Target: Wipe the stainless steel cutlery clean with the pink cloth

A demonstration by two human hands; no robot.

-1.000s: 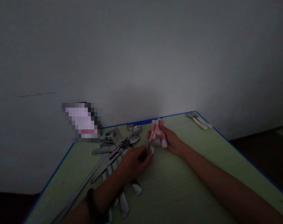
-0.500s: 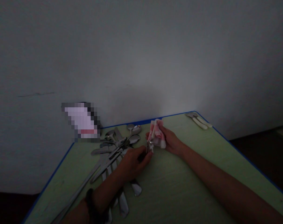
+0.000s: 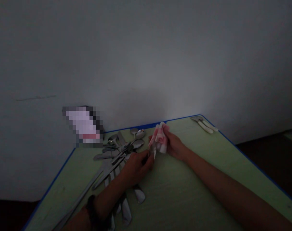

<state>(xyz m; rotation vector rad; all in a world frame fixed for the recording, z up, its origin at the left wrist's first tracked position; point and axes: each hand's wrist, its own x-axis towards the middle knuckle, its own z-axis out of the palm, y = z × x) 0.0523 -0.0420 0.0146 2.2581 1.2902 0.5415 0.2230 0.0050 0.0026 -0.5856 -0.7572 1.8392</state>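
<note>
A pink and white cloth is bunched in my right hand, whose fingers close round it. My left hand pinches a shiny metal utensil that reaches up to the cloth; its kind is hard to tell, since fingers and cloth cover much of it. Beside and beneath my left forearm lies a loose pile of metal cutlery, with spoons at its back and broad handles toward the front.
Pliers with white handles lie at the green table's back right corner. A blurred, pixelated device leans at the back left. The wall rises behind the blue table edge.
The cloth has turned and shifted a little in my right hand. My left hand and the utensil have moved slightly left. The pile looks the same.
</note>
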